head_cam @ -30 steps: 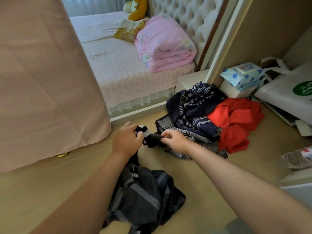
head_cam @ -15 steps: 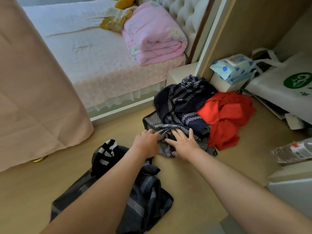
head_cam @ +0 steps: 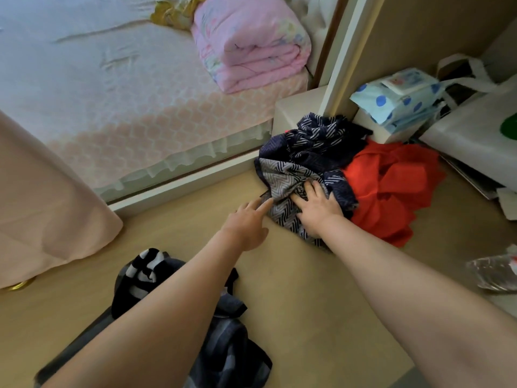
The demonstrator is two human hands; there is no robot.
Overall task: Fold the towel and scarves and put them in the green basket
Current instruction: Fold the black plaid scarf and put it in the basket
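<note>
1. L hand (head_cam: pixel 246 224): open, fingers straight, index tip touching near edge of grey zigzag scarf (head_cam: pixel 282 175); held nothing.
2. R hand (head_cam: pixel 317 207): open, palm down, fingers spread, pressed flat on same scarf; no grip on it.
3. Grey zigzag scarf: crumpled under R palm, at bottom of heap. Navy striped scarf (head_cam: pixel 316 138) lay over it just beyond R fingertips. Red cloth (head_cam: pixel 391 189) was to R of R hand, touching heap.
4. Dark plaid scarf (head_cam: pixel 235 351) w/ black-white striped piece (head_cam: pixel 140 273): on floor (head_cam: pixel 293 275) under L forearm, well behind both hands, unfolded.
5. Green basket: not in view. Towel: couldn't tell which item.
6. Step, by judgement: draw grey scarf clear of heap.
   - Pinch near edge w/ both hands, set wide apart.
   - Pull low toward bare floor betw. forearms.
   - Navy scarf likely to drag along, so lift it off first.
   - Spread flat before 1st fold.
</note>
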